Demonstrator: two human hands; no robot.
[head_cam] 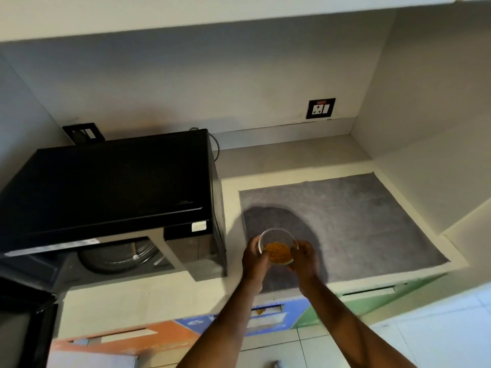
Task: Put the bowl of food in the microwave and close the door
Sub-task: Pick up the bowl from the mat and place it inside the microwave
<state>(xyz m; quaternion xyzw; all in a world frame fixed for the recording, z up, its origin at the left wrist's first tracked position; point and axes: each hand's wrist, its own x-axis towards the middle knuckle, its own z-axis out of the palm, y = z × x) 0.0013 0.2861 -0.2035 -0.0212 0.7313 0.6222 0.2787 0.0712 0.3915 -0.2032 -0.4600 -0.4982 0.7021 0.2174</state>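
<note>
A small clear glass bowl [276, 236] with orange-yellow food in it is held above the grey mat [358, 216], to the right of the microwave. My left hand [254, 257] grips its left side and my right hand [305, 257] grips its right side. The black microwave [111, 181] stands on the counter at the left. Its door [24, 322] hangs open at the lower left, and the glass turntable [117, 257] shows inside the cavity.
The cream counter [148, 296] ends in a front edge just below my hands. A wall socket [320, 108] sits on the back wall, and a side wall closes the counter on the right. Orange, blue and green bin fronts [186, 328] lie under the counter.
</note>
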